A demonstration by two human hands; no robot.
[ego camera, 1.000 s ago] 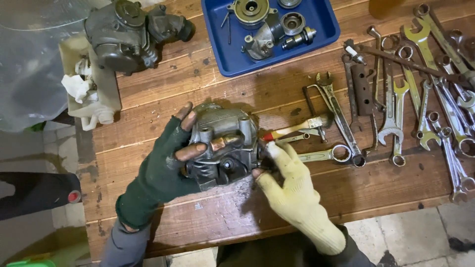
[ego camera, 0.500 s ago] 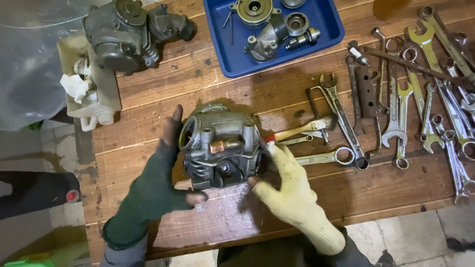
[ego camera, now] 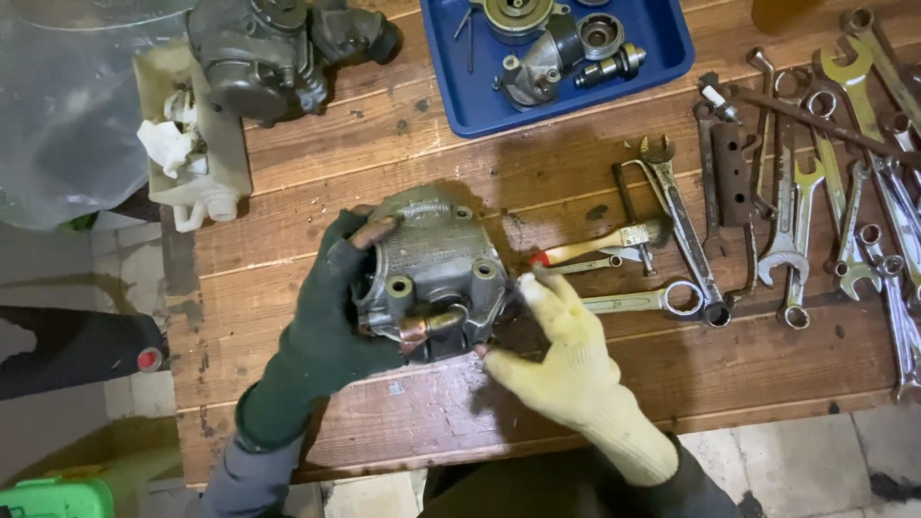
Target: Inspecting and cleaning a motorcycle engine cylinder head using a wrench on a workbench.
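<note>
- Grey metal housing (ego camera: pixel 434 278) sits near the front edge of the wooden workbench (ego camera: pixel 537 182), left of centre.
- Left hand (ego camera: pixel 331 317), dark green glove, clamped on the housing's left side.
- Right hand (ego camera: pixel 561 360), yellow glove, fingers spread, fingertips touching its right side.
- Wrenches (ego camera: pixel 815 211) lie toward the right edge; blue tray (ego camera: pixel 451 86) at the back edge.
</note>
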